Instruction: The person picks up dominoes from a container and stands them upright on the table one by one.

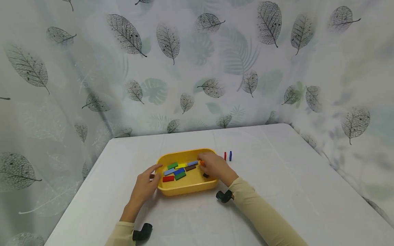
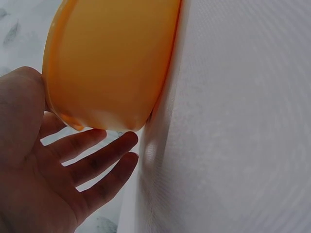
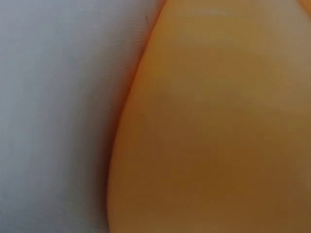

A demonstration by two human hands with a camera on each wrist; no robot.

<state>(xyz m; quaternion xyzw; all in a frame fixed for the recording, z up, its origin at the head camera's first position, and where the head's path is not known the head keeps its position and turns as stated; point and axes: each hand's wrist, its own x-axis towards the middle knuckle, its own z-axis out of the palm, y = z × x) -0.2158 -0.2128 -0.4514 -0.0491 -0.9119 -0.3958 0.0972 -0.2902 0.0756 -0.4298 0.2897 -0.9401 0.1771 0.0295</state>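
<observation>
A yellow plastic tray lies on the table with several small coloured blocks in it. My left hand is at the tray's left end, its index fingertip right at the rim; in the left wrist view the lower fingers are spread beside the tray's wall. Reaching over the right rim, my right hand pinches an orange block between thumb and fingers. A black block lies just below this hand. Left of it are a brown block and a light blue block.
A red block and a blue block stand upright on the white table, right of the tray. Inside the tray's left half lie a red block, green blocks and a yellow one. A leaf-print curtain surrounds the table.
</observation>
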